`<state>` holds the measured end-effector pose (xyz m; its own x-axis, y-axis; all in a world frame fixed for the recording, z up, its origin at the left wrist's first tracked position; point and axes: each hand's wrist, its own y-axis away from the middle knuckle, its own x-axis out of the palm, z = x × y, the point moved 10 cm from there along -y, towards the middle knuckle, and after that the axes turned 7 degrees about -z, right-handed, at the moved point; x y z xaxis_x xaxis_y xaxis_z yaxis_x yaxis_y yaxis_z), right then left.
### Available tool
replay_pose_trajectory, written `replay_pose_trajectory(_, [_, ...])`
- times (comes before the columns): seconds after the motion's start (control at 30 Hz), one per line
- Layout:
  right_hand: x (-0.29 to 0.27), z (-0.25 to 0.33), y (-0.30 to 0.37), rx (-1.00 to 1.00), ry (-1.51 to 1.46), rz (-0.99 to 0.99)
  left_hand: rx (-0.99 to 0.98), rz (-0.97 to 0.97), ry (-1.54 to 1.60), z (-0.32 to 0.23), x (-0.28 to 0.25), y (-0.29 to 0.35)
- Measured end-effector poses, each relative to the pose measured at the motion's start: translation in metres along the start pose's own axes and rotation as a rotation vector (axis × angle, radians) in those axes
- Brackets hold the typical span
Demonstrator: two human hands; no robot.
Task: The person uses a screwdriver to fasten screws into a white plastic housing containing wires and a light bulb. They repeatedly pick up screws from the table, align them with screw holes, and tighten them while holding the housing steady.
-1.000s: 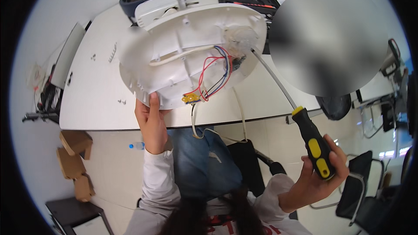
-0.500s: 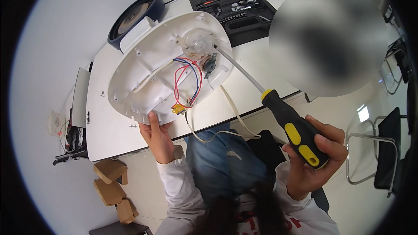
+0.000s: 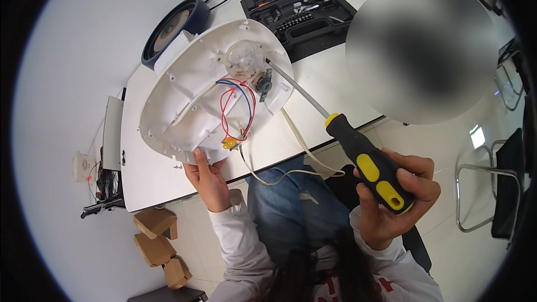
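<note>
The person wears a pale top (image 3: pixel 411 288) with red print (image 3: pixel 386 284) across the chest. The loose left sleeve (image 3: pixel 238 240) is white and creased; the right sleeve (image 3: pixel 389 257) looks greyer. The faded blue jeans (image 3: pixel 274 207) have a light, ragged patch (image 3: pixel 309 197) toward the right. Locks of hair (image 3: pixel 296 271) hang at the near edge. The left hand (image 3: pixel 207 182) and right hand (image 3: pixel 400 198) are bare.

Your shell (image 3: pixel 182 85) by the table (image 3: pixel 335 78)'s near edge looks like smooth, glossy white plastic; your screwdriver (image 3: pixel 349 141)'s got a shiny metal shaft and matt plastic grip.
</note>
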<state>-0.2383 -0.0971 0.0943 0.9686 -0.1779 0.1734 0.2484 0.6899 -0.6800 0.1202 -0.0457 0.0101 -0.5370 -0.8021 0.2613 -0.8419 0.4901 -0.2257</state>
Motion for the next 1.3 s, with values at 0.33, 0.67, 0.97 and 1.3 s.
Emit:
replay_pose_trajectory(0.33, [-0.001,0.017,-0.021,-0.202,0.26,0.124,-0.022,-0.009,-0.008,-0.002,-0.001,0.002])
replay_pose_trajectory(0.67, [0.018,0.027,-0.017,-0.25,0.102,0.29,-0.037,0.011,-0.035,0.002,-0.005,-0.001])
replay_pose_trajectory(0.97, [-0.007,-0.009,-0.004,0.211,0.198,0.157,-0.041,0.01,-0.013,0.0,-0.001,0.0])
replay_pose_trajectory(1.3, [0.016,0.018,-0.016,0.056,0.154,0.348,-0.049,0.039,0.001,0.001,0.002,0.0])
